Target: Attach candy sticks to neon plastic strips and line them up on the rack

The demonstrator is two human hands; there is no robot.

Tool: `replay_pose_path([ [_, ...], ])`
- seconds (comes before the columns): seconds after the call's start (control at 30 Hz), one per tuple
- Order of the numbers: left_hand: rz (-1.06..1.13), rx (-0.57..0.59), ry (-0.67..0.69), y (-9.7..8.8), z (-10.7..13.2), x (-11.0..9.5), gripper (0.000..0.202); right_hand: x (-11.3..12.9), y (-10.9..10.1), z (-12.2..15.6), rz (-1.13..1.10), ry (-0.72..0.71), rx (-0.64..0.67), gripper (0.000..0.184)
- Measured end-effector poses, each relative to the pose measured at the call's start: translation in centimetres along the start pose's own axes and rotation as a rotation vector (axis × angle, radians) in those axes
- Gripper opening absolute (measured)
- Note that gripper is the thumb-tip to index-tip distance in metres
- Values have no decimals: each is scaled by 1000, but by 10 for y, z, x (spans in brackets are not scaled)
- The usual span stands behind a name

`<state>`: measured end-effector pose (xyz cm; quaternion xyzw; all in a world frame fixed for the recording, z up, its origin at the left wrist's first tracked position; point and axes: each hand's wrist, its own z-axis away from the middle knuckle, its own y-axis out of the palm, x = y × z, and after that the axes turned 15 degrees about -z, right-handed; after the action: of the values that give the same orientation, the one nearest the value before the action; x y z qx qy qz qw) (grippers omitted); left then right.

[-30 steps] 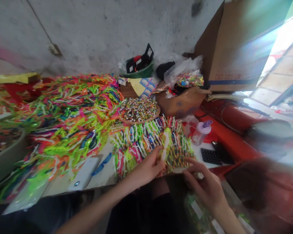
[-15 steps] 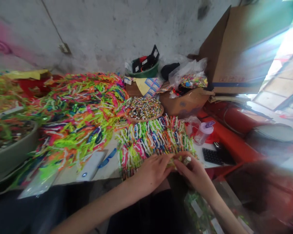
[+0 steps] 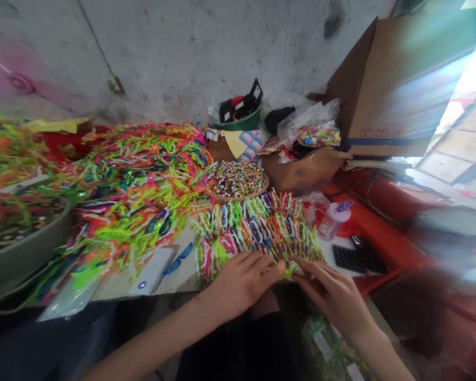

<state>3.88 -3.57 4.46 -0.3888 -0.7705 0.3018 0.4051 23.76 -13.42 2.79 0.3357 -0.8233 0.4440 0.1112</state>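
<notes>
A fanned stack of small packets with bright plastic strips [image 3: 257, 227] lies at the table's near edge. My left hand [image 3: 238, 283] rests flat on the stack's near side, fingers spread. My right hand [image 3: 335, 296] lies beside it on the stack's near right corner, fingers stretched toward the left hand. The fingertips of both meet over a green-yellow piece [image 3: 287, 271], which they partly hide. Neither hand visibly grips anything.
A large heap of neon strips [image 3: 135, 174] covers the left of the table. A round tray of small beads [image 3: 236, 180], a cardboard box [image 3: 301, 169], a green bowl [image 3: 238, 121], a purple-capped bottle [image 3: 333, 219], a calculator [image 3: 347, 257] and a white card [image 3: 153, 271] stand around.
A second ago my left hand held a yellow-green packet up over the stack. It now lies down on the stack, and both hands have flattened onto its near edge. The view shifted slightly.
</notes>
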Motion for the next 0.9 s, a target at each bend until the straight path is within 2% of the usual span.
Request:
replay_pose_path([
  [0.23,-10,4,-7,0,1,-2,24,2,-3,1,31,-14,-7,28],
  [0.4,-31,-13,-6,2,1,-4,21,-1,-3,2,54,-82,74,31],
  [0.53,-23,39,16,3,1,-5,17,-4,-3,6,34,-115,120,30],
  [0.67,-8,105,53,4,1,-8,14,-4,-2,11,32,-68,179,27],
  [0.8,-71,82,92,8,4,-12,22,-2,0,17,-3,-20,239,27],
  [0.9,-86,79,107,12,7,-14,20,-3,0,20,7,-43,285,29],
])
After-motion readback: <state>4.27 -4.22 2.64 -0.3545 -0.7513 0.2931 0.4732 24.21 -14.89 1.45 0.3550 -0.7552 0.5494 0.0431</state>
